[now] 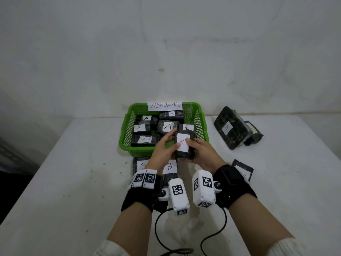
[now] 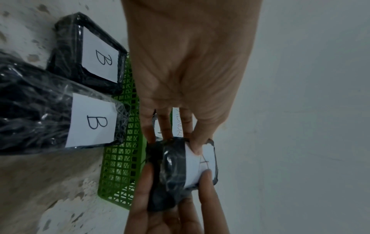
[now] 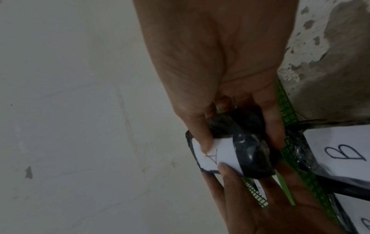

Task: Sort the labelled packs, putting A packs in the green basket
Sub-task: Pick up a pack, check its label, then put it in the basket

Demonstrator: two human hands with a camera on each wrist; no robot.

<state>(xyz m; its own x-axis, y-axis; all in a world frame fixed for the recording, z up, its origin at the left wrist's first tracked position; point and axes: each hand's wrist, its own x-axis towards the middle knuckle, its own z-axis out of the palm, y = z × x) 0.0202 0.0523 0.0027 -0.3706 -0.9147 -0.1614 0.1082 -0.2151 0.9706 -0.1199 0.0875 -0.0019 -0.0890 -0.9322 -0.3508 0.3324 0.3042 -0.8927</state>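
Both hands hold one black wrapped pack (image 1: 184,153) with a white label marked A, just above the near rim of the green basket (image 1: 127,126). My left hand (image 1: 168,145) grips its left side, thumb on the label. My right hand (image 1: 196,149) grips its right side, thumb also on the label. The left wrist view shows the pack (image 2: 172,167) pinched between the two thumbs and the fingers behind it. In the right wrist view the same pack (image 3: 250,155) sits over the basket's mesh. Several A packs (image 1: 167,126) lie inside the basket.
Two B packs (image 1: 169,166) lie on the white table just in front of the basket, under my wrists. At the right stand a large B pack (image 1: 230,128) and an A pack (image 1: 253,131) behind it. Another pack (image 1: 242,169) lies beside my right wrist.
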